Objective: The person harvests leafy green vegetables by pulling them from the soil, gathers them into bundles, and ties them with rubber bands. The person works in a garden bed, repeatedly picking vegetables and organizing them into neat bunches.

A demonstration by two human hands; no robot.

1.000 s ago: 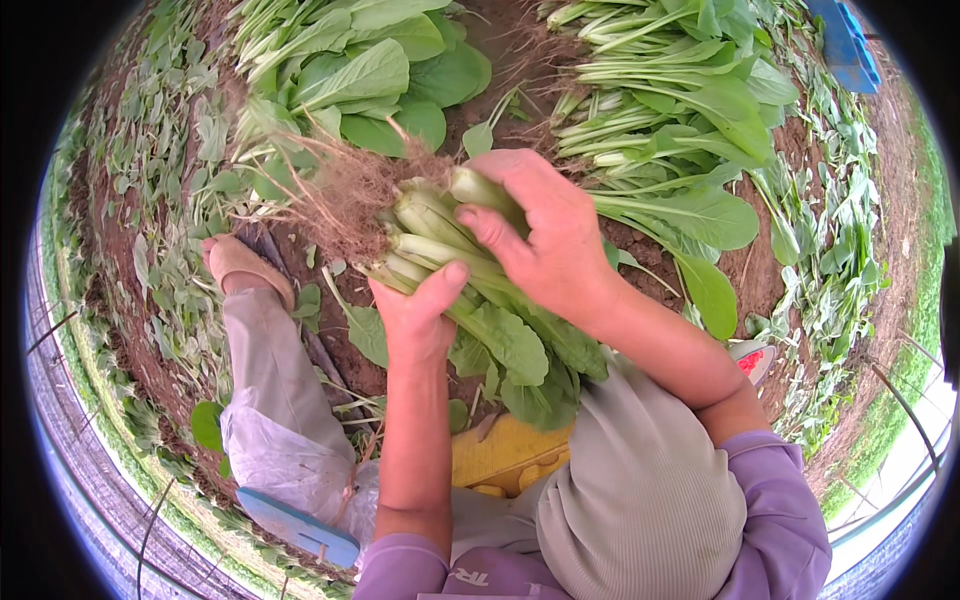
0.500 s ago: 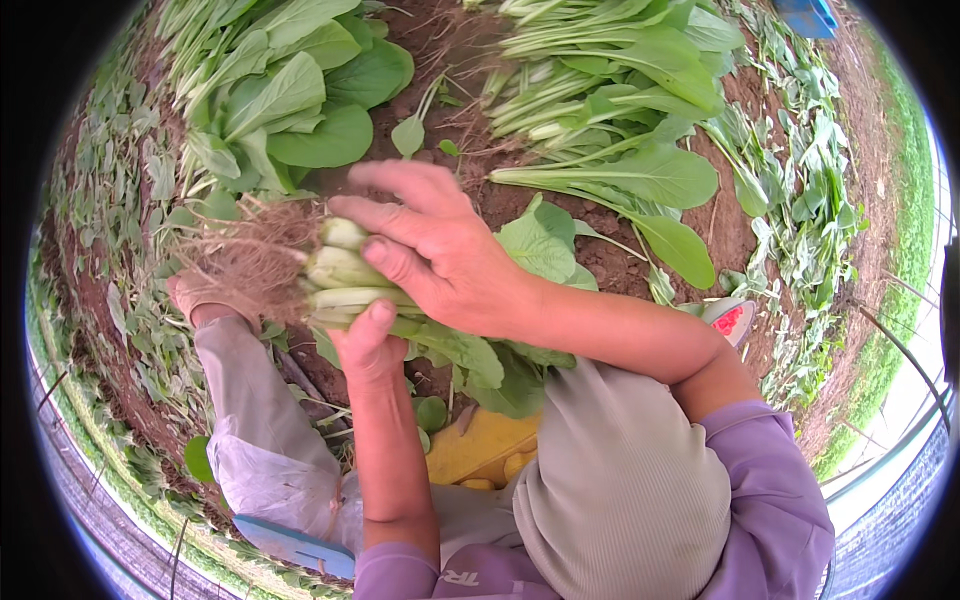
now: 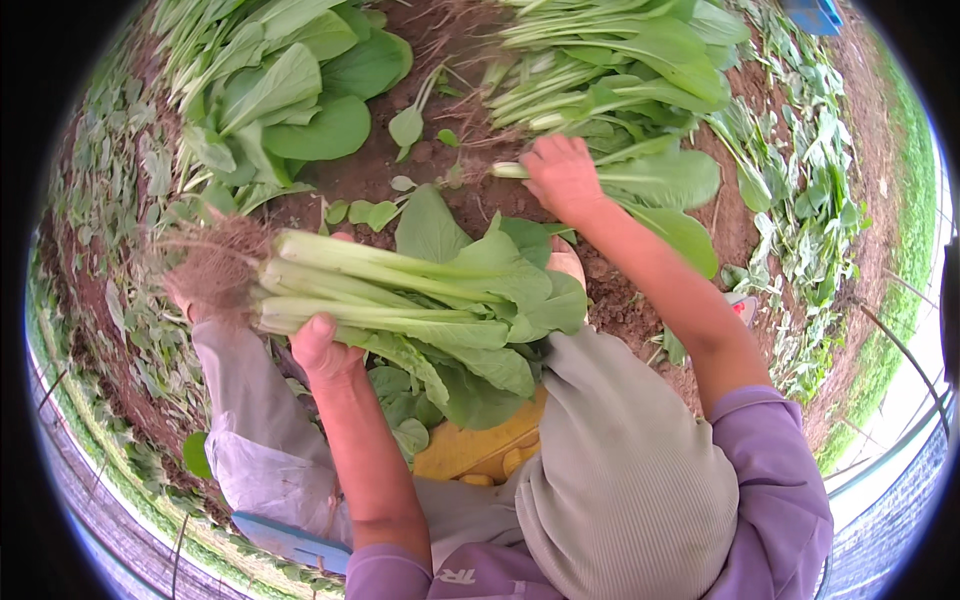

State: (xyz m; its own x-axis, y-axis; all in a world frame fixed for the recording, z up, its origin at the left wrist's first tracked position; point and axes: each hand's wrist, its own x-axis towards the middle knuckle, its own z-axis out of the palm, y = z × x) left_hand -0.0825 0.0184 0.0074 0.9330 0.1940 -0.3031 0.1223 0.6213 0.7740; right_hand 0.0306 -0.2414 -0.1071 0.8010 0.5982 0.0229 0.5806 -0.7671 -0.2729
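A bunch of leafy greens (image 3: 400, 290) lies across my left hand (image 3: 328, 350), thumb over the pale stalks and most fingers hidden beneath. Its brown, tangled roots (image 3: 215, 262) point left, and the broad leaves spread to the right above my lap. At the lower end of the right-hand pile, my right hand (image 3: 565, 178) closes over the stem of a single leafy green plant (image 3: 665, 180). The white stem base pokes out left of the fingers. Other plants of that pile (image 3: 620, 75) lie just beyond, roots to the left.
Another heap of greens (image 3: 300, 90) lies at the far left. Brown soil (image 3: 370, 165) with loose leaves runs between the heaps. Wilted leaves (image 3: 800, 200) cover the ground at right. A yellow object (image 3: 480, 447) is beneath me; a blue object (image 3: 812, 15) stands at far right.
My right hand has left the bunch and reached right to the pile, taking a plant's stem. My left hand has moved slightly left with the bunch, whose stalks now show fully.
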